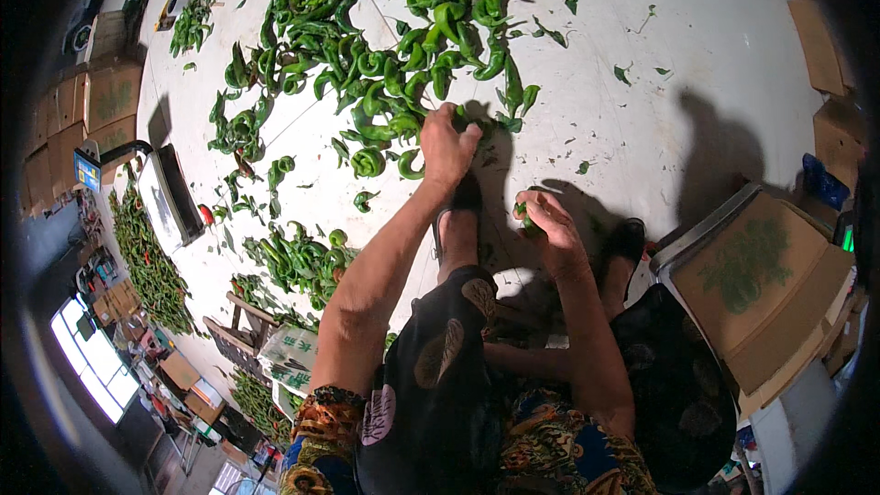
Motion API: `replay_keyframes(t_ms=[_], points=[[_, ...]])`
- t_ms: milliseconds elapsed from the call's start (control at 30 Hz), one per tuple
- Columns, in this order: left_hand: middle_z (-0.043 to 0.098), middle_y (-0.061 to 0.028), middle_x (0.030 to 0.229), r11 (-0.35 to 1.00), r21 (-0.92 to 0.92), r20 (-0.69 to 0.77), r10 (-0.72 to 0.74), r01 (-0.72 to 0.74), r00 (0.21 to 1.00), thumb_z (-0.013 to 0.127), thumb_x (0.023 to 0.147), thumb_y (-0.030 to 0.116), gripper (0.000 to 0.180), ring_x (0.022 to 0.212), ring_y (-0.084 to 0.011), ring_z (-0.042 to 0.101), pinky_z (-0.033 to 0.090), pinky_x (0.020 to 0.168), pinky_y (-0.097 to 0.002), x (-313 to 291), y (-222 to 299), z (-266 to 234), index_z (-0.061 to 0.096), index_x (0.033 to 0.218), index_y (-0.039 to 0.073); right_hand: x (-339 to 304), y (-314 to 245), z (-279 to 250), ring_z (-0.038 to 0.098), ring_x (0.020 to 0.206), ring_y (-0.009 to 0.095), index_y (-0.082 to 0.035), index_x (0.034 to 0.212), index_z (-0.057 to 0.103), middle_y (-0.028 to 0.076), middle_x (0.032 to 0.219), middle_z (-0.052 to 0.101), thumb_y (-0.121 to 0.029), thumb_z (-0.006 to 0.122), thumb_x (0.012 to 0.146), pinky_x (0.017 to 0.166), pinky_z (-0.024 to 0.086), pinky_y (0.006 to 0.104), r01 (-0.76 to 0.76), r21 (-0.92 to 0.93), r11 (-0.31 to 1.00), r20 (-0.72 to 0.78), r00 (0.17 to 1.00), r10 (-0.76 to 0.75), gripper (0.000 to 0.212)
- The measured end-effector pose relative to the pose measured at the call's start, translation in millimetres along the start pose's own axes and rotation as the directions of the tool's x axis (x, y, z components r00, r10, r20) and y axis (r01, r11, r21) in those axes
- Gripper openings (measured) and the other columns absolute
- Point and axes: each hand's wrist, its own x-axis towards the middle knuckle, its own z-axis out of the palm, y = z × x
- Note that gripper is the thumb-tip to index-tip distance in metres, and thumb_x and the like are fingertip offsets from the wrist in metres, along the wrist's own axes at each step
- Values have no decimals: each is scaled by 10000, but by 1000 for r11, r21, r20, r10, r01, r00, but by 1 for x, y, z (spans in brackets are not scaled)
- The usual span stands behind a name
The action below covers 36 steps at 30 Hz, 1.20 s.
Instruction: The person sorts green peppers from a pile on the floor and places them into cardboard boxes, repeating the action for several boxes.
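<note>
Curled green peppers [367, 64] lie in a loose heap on the pale floor in front of me. My left hand [447, 147] reaches to the near edge of that heap, fingers bent and thumb close to them around a green pepper [462, 115], mostly hidden by the hand. Nearer to me and to the right, my right hand [550, 225] is raised over the floor with its fingers closed on another green pepper [522, 211]; only part of it shows. Both forearms are bare.
Beside my left forearm lies a smaller green pepper pile [298, 261], with a low wooden stool [243, 325] near it. A cardboard box [733, 266] with a green print stands at the right. Further left are an electronic scale [170, 197] and a long pepper heap [147, 261]. Leaf scraps dot the floor.
</note>
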Motion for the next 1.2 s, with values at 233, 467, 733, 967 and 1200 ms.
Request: replay_keyframes(t_ms=[233, 467, 733, 967, 1200], points=[[656, -95, 774, 729, -523, 513, -143, 441, 846, 628, 918, 249, 286, 700, -141, 581, 488, 685, -316, -60, 34, -25, 637, 1008, -23, 8, -5, 14, 568, 940, 137, -46, 1190, 576, 45, 1031, 618, -264, 643, 879, 825, 445, 295, -38, -114, 993, 62, 997, 46, 385], [670, -126, 971, 920, -392, 631, 285, -21, 721, 664, 849, 123, 226, 913, -206, 653, 508, 799, -317, -48, 41, -26, 667, 1054, 28, 15, 16, 1, 568, 1012, 154, -43, 1156, 569, 41, 1036, 627, -157, 688, 829, 946, 396, 293, -42, 40, 998, 223, 974, 32, 366], [596, -163, 928, 943, -66, 79, 331, -326, 940, 598, 755, 7, 302, 804, -387, 605, 515, 704, -436, -25, 38, -16, 625, 1053, 43, 17, 25, -12, 572, 777, 143, -43, 896, 650, 39, 836, 628, -328, 638, 890, 734, 448, 284, -238, 24, 971, -15, 971, 238, 286], [589, -152, 883, 972, 173, 123, 138, -159, 983, 656, 716, 75, 310, 822, -378, 598, 489, 716, -459, -14, 8, -9, 599, 1021, 73, 25, 43, -5, 592, 897, 167, -28, 1160, 580, 84, 1082, 620, -162, 593, 902, 812, 472, 296, -136, 295, 946, 23, 991, 135, 291], [680, -154, 860, 906, -401, 497, 341, -138, 798, 672, 775, 63, 175, 786, -292, 674, 522, 716, -348, -60, 39, -24, 667, 946, 23, 36, 44, -4, 606, 912, 176, -43, 1243, 551, 59, 1070, 628, -109, 590, 910, 755, 501, 303, -44, 356, 934, 89, 996, 13, 342]])
